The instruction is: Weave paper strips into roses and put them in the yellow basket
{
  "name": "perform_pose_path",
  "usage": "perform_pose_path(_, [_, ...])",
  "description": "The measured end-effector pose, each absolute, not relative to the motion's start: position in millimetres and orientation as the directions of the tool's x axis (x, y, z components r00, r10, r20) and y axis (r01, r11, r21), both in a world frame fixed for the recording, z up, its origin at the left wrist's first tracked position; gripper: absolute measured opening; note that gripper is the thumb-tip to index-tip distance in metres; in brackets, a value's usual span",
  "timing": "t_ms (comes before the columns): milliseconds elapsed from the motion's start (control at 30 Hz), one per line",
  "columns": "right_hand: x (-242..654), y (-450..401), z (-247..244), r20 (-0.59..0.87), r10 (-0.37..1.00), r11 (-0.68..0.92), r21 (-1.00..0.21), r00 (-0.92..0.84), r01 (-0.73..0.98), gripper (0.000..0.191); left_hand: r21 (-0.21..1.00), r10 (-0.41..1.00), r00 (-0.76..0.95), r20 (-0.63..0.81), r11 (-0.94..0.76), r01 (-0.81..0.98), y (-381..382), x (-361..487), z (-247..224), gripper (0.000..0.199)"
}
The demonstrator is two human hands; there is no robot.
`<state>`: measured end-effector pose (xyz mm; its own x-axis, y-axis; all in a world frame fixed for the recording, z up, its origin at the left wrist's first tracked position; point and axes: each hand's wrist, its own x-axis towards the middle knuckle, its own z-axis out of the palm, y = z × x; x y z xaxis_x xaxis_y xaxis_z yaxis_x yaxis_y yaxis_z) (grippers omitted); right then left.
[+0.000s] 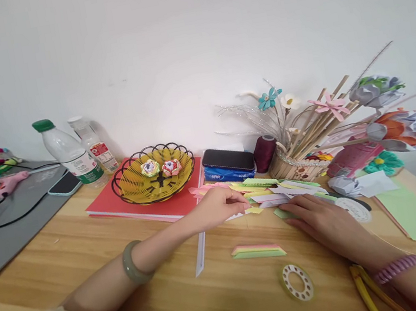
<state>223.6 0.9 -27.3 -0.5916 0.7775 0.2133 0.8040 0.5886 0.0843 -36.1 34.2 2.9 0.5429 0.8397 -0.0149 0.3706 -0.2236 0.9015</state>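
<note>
My left hand [217, 208] reaches over the near left side of a pile of folded paper strips [262, 189] in pink, yellow, green and white. Its thumb and fingers are closed together; what they hold, if anything, is too small to make out. On the pile's right, my right hand [319, 216] lies palm down, fingers stretched out, the tips touching a green folded strip [281, 213]. Nearer me lies a small stack of pink, yellow and green folded strips [258, 252]. A white folded strip [200, 256] lies below my left wrist.
A tape roll [297, 283] and yellow-handled tool [364, 291] lie near my right arm. Behind are a yellow basket [130, 193] with two paper flowers, a phone [228, 158] on a blue pack, maroon thread [265, 153] and a flower holder [294, 168]. Bottles [75, 160] stand left.
</note>
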Motion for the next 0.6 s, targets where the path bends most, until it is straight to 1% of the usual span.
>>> perform_pose_path(100, [223.4,-1.5,-29.1,0.23,0.753,0.616,0.086,-0.617,0.783,0.026,0.917,0.845,0.535,-0.004,-0.211,0.34,37.5,-33.8,5.7,0.025])
perform_pose_path(200, [222.3,-1.7,-27.5,0.256,0.733,0.641,0.054,-0.631,0.766,0.026,0.935,0.85,0.526,-0.011,-0.178,0.307,40.6,-33.3,5.9,0.026])
perform_pose_path(267, [219.7,0.0,-22.1,0.308,0.732,0.633,0.027,-0.608,0.774,0.025,0.949,0.851,0.525,-0.023,-0.147,0.279,42.6,-33.0,5.5,0.028])
perform_pose_path(300, [217.3,1.2,-17.8,0.343,0.736,0.623,-0.006,-0.583,0.783,0.025,0.956,0.85,0.526,-0.029,-0.13,0.264,43.5,-32.5,5.6,0.029])
perform_pose_path(367, [209.4,3.9,-6.6,0.414,0.766,0.59,-0.151,-0.491,0.793,0.026,0.967,0.846,0.532,-0.044,-0.098,0.236,44.8,-30.6,6.9,0.029])
perform_pose_path(400, [203.9,5.2,-0.6,0.414,0.82,0.547,-0.364,-0.395,0.754,0.025,0.973,0.842,0.537,-0.05,-0.081,0.217,45.2,-29.2,8.0,0.029])
perform_pose_path(433, [197.8,6.4,5.1,0.381,0.878,0.469,-0.563,-0.29,0.681,0.024,0.98,0.838,0.544,-0.051,-0.063,0.188,45.3,-27.6,9.3,0.029])
perform_pose_path(467, [191.1,7.6,9.9,0.322,0.927,0.37,-0.714,-0.191,0.595,0.023,0.988,0.828,0.558,-0.049,-0.041,0.148,45.3,-26.0,10.5,0.029])
perform_pose_path(500, [184.3,8.8,13.4,0.221,0.964,0.265,-0.829,-0.148,0.493,0.023,0.995,0.812,0.582,-0.045,-0.016,0.098,45.0,-24.4,11.6,0.03])
perform_pose_path(533, [177.7,10.0,15.5,0.167,0.976,0.207,-0.902,-0.138,0.379,0.023,0.999,0.787,0.616,-0.04,0.015,0.044,44.7,-23.1,12.2,0.031])
perform_pose_path(600, [166.2,12.4,15.8,0.133,0.978,0.177,-0.938,-0.161,0.297,0.026,0.995,0.719,0.695,-0.033,0.088,-0.043,43.9,-21.6,12.1,0.034])
